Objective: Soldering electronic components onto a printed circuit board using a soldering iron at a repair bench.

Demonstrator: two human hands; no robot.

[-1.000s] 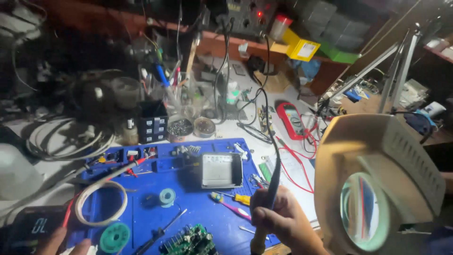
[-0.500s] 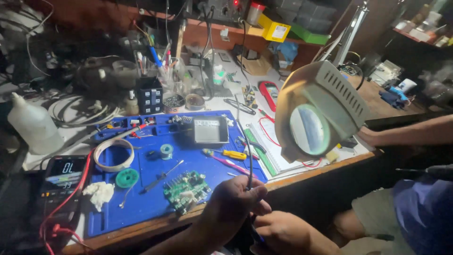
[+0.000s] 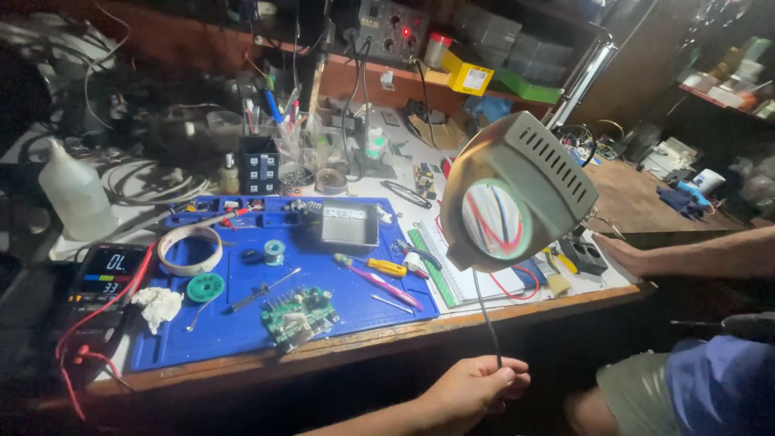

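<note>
While left hand (image 3: 472, 387) pinches thin black cord (image 3: 487, 315) clear of bench, right hand (image 3: 622, 254) lies flat, holding nothing, by magnifier lamp (image 3: 517, 194)

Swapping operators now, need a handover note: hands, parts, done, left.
Left hand: shut on a thin black rod that runs up behind the magnifier lamp, in front of the desk edge.
Right hand: open, resting on the desk's right end by a small black box.
Parts: green circuit board on the blue mat, yellow-handled screwdriver beside it.
Done: no work visible on the board.
Left: neither hand is at the board.
</note>
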